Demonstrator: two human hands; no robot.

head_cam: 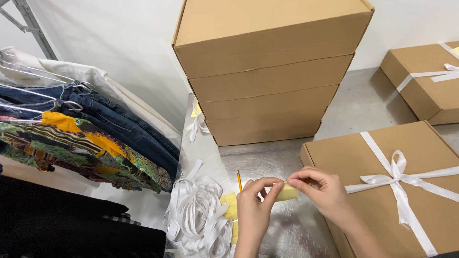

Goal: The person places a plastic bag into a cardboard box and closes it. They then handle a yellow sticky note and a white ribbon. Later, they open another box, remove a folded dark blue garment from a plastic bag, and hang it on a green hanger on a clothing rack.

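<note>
**Yellow paper slip pinched between both hands**

Yellow paper slip (287,192) is showing in the head view as a small, pale, slightly curled piece, hovering just above the shiny tabletop (267,162). The left hand (253,205) is pinching its left end, fingers closed narrowly on it, while the right hand (322,191) is gripping its right end the same way. More yellow slips (230,206) are lying beneath the left hand, beside a pencil (239,180) and a loose heap of white ribbon (198,217).

Room is looking tight: a ribboned box (392,191) is sitting just right of the right hand, and a stack of plain cardboard boxes (270,71) is standing behind. The tabletop's left edge is running beside the ribbon heap, with hanging jeans (110,117) and a patterned garment (86,148) beyond it. Another ribboned box (425,81) is resting well apart, at far right.
</note>
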